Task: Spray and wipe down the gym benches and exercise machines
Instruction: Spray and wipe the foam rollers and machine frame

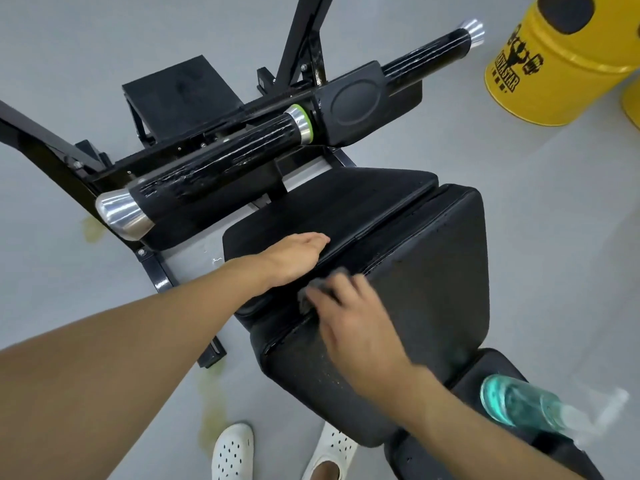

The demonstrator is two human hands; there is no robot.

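**Spotter:** What do you have on the head view?

**Operator:** It's my only view. My left hand [294, 258] lies flat on the near edge of the front pad [346, 202], fingers straight and together, holding nothing. I judge it is bracing me. My right hand [349, 313] is on the grey cloth [317, 289], down in the gap where the front pad meets the large pad [433, 271].

**Spotter:** Gripping the cloth or just pressing it?

**Operator:** I can't tell. The hand is blurred. The fingers lie over the bunched cloth, but I can't see whether they curl round it.

**Spotter:** And the spray?

**Operator:** The spray bottle [512, 403], with blue-green liquid in it, lies on its side on the pad at lower right. It is well apart from both hands.

**Spotter:** How would you do this wipe properly?

**Operator:** I'd push a fold of cloth into the gap and run it the whole length, because liquid and grime will likely collect there. Then I'd take the top of the large pad in overlapping strokes towards me. It looks speckled near my side, probably spray not yet taken up. I'd leave the left hand flat so the pad doesn't rock. The roller pad [214, 168] shows glinting streaks, so I think it needs a pass as well.

**Spotter:** Any risks?

**Operator:** My right forearm is close to the bottle. A wide stroke could roll it off the pad.
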